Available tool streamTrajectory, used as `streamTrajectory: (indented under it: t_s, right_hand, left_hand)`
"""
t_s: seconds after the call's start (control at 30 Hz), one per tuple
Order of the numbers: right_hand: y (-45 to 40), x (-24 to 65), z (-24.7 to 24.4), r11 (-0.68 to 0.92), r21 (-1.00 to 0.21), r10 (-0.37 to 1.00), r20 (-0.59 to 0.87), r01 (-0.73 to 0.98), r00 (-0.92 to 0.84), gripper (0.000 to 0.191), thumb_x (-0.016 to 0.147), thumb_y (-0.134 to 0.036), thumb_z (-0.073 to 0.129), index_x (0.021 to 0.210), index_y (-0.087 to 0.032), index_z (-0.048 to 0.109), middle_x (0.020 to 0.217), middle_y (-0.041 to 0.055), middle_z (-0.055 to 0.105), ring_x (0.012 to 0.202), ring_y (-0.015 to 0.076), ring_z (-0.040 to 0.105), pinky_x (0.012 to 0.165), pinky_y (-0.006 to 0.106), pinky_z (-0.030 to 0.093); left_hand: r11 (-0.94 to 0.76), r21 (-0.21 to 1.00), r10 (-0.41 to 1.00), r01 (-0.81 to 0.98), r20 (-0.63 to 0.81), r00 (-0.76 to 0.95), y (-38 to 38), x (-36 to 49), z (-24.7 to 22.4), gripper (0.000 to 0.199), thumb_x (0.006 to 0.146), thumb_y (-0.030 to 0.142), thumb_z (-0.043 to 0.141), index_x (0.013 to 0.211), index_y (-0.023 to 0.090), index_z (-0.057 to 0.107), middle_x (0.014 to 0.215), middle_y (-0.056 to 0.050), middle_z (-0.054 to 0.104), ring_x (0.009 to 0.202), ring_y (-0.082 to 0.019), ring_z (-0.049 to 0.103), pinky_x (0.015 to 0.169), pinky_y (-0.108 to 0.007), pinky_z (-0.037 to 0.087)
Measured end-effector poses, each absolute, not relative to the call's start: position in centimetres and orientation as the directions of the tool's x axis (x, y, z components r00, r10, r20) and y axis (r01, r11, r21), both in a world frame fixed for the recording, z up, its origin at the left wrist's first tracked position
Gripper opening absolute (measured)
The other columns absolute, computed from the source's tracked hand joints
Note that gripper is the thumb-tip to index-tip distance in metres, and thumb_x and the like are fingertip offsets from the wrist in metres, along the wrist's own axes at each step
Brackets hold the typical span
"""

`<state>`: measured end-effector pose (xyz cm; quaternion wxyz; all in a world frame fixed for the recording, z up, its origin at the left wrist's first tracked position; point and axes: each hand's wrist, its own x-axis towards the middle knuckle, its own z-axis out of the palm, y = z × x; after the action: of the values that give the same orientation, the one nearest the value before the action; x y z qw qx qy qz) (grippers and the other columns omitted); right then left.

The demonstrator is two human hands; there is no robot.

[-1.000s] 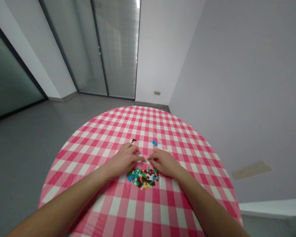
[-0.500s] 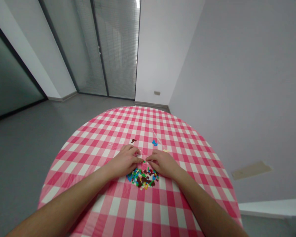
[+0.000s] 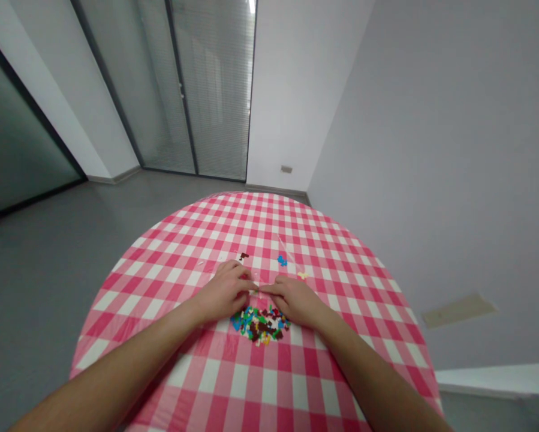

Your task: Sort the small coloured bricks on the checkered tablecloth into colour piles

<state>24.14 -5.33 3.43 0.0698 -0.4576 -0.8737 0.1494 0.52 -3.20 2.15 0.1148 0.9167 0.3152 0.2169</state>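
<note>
L hand (image 3: 223, 294), R hand (image 3: 294, 301) now closer, fingertips (image 3: 265, 289) meeting above brick pile (image 3: 260, 326).

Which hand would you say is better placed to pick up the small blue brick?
Probably the right hand: the blue brick lies ahead of it, while the left hand sits further off, nearer the dark brown bricks.
</note>
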Motion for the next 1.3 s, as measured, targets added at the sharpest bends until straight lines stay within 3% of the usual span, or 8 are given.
streamTrajectory:
  t_s: [0.23, 0.43, 0.6, 0.8, 0.97, 1.1, 1.3]
  right_hand:
    - [-5.4, 24.4, 3.2, 0.561, -0.339, 0.805, 0.009, 0.756, -0.593, 0.034, 0.095, -0.018, 0.052, 0.119, -0.029, 0.074, 0.092, 0.0050, 0.067, 0.083, 0.0168, 0.059, 0.070, 0.026, 0.037]
    - [-5.6, 24.1, 3.5, 0.596, -0.360, 0.776, 0.025, 0.718, -0.631, 0.028, 0.092, -0.018, 0.055, 0.109, -0.025, 0.076, 0.089, 0.0048, 0.067, 0.079, 0.0160, 0.059, 0.067, 0.026, 0.036]
    - [-5.4, 23.8, 3.7, 0.545, -0.398, 0.817, 0.057, 0.738, -0.574, 0.020, 0.091, -0.021, 0.058, 0.085, -0.020, 0.077, 0.081, 0.0045, 0.069, 0.077, 0.0160, 0.060, 0.067, 0.026, 0.036]
    - [-5.5, 23.2, 3.3, 0.465, -0.461, 0.868, 0.070, 0.756, -0.492, 0.016, 0.086, -0.016, 0.059, 0.080, -0.016, 0.073, 0.080, 0.0059, 0.071, 0.074, 0.0166, 0.061, 0.066, 0.026, 0.039]
    - [-5.3, 23.3, 3.3, 0.344, -0.663, 0.929, 0.139, 0.665, -0.343, 0.015, 0.088, -0.020, 0.057, 0.082, -0.016, 0.071, 0.080, 0.0056, 0.071, 0.072, 0.0162, 0.060, 0.065, 0.026, 0.041]
    - [-5.1, 23.4, 3.2, 0.205, -0.862, 0.957, 0.078, 0.463, -0.278, 0.016, 0.085, -0.028, 0.061, 0.084, -0.016, 0.072, 0.078, 0.0040, 0.070, 0.067, 0.0153, 0.058, 0.062, 0.025, 0.043]
    - [-5.5, 22.7, 2.8, 0.174, -0.913, 0.938, 0.040, 0.369, -0.345, 0.019, 0.083, -0.033, 0.063, 0.080, -0.017, 0.073, 0.070, 0.0018, 0.068, 0.061, 0.0133, 0.054, 0.055, 0.023, 0.039]
  left_hand:
    - [-0.776, 0.315, 0.626, 0.546, 0.287, 0.725, -3.1, 0.6, 2.1, 0.041, 0.078, 0.005, 0.064, 0.108, 0.031, 0.076, 0.108, -0.005, 0.065, 0.106, -0.028, 0.050, 0.094, -0.047, 0.039]
    - [-0.748, 0.306, 0.661, 0.588, 0.273, 0.699, -2.6, -0.4, 2.6, 0.034, 0.079, 0.006, 0.065, 0.096, 0.032, 0.079, 0.106, -0.004, 0.065, 0.107, -0.029, 0.050, 0.093, -0.047, 0.039]
    - [-0.706, 0.296, 0.707, 0.643, 0.261, 0.657, -1.8, -1.5, 2.8, 0.028, 0.079, 0.009, 0.069, 0.090, 0.032, 0.080, 0.106, -0.004, 0.066, 0.103, -0.028, 0.051, 0.092, -0.046, 0.038]
    - [-0.699, 0.284, 0.715, 0.657, 0.250, 0.653, -1.3, -2.1, 2.7, 0.026, 0.081, 0.011, 0.069, 0.089, 0.033, 0.080, 0.105, -0.003, 0.068, 0.102, -0.027, 0.052, 0.090, -0.045, 0.038]
    - [-0.727, 0.286, 0.686, 0.625, 0.344, 0.641, -1.5, -1.4, 2.5, 0.026, 0.085, 0.011, 0.062, 0.100, 0.026, 0.076, 0.100, -0.005, 0.069, 0.098, -0.026, 0.054, 0.088, -0.043, 0.040]
    - [-0.785, 0.363, 0.618, 0.502, 0.508, 0.600, -2.6, 0.2, 2.2, 0.018, 0.091, 0.019, 0.063, 0.106, 0.024, 0.072, 0.096, -0.005, 0.070, 0.094, -0.023, 0.057, 0.085, -0.040, 0.042]
    - [-0.811, 0.440, 0.585, 0.386, 0.577, 0.570, -3.9, 1.4, 2.6, 0.008, 0.093, 0.026, 0.066, 0.092, 0.023, 0.073, 0.089, -0.002, 0.068, 0.089, -0.019, 0.057, 0.086, -0.037, 0.043]
